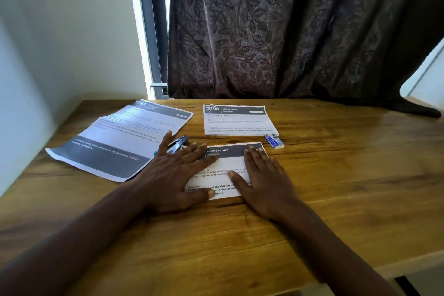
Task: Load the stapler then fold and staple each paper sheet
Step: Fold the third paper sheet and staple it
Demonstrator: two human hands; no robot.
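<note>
We see both hands laid flat on the folded sheet point(230, 163) headed DESK / STUDY, which lies near the middle of the wooden table point(341, 190). The left hand point(173, 175) is spread wide, fingers straight, covering the sheet's left part; it grips nothing. The right hand point(266, 185) lies flat too, fingers straight and closer together, pressing the right part. Just beyond the left fingers we find the stapler point(179, 143), resting at the edge of an unfolded sheet point(115, 137). Farther back lies another folded sheet point(240, 120), with a small staple box point(275, 141) just beside its near right corner.
</note>
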